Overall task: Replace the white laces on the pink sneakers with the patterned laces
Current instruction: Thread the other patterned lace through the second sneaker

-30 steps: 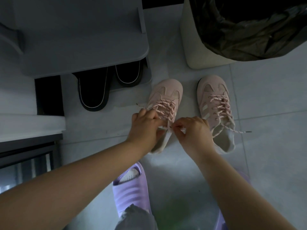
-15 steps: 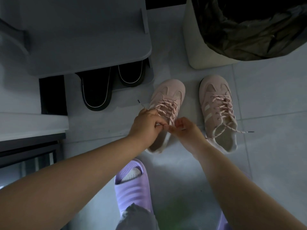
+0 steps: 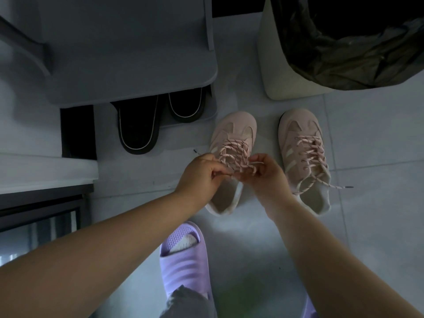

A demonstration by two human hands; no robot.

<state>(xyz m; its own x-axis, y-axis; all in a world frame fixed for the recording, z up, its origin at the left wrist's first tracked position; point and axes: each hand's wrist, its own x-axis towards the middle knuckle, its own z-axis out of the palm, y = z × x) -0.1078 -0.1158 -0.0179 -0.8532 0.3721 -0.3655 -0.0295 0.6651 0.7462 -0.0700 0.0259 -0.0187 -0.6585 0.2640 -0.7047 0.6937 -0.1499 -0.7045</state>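
Head view, reading outward from the grip. The left-hand grip [image 3: 202, 175] is closed, with fingers curled and pinching a strand of the patterned lace [image 3: 234, 150] at the top eyelets of the image-left pink sneaker [image 3: 231, 131]. The right-hand grip [image 3: 263, 177] is closed on the opposite strand in the same way. The two hands almost meet over the tongue. One lace tip [image 3: 196, 152] sticks out past the left knuckles.

Both sneakers stand on the tiled floor [image 3: 371, 143], toes pointing away from me. The image-right pink sneaker [image 3: 298, 131] stands near its partner and apart from it. It carries a second patterned lace [image 3: 309, 152] through its eyelets, and a loose end [image 3: 339, 186] trails onto the floor, untied.

Progress, as I judge it:
- Done: both sneakers are threaded with pink laces flecked with dark marks. I see no white laces.
- In hand: tightening or knotting on the image-left sneaker.
- Left: a bow on the image-right sneaker, if one is wanted.

Further out are a pair of black slippers [image 3: 137, 127] under a grey shelf unit [image 3: 137, 53], a pale bin with a black liner [image 3: 275, 65] and a lilac slide sandal [image 3: 183, 260] on my near foot.

Markings: I can read no brand, label or writing. The sneaker sides show only pale stripes.
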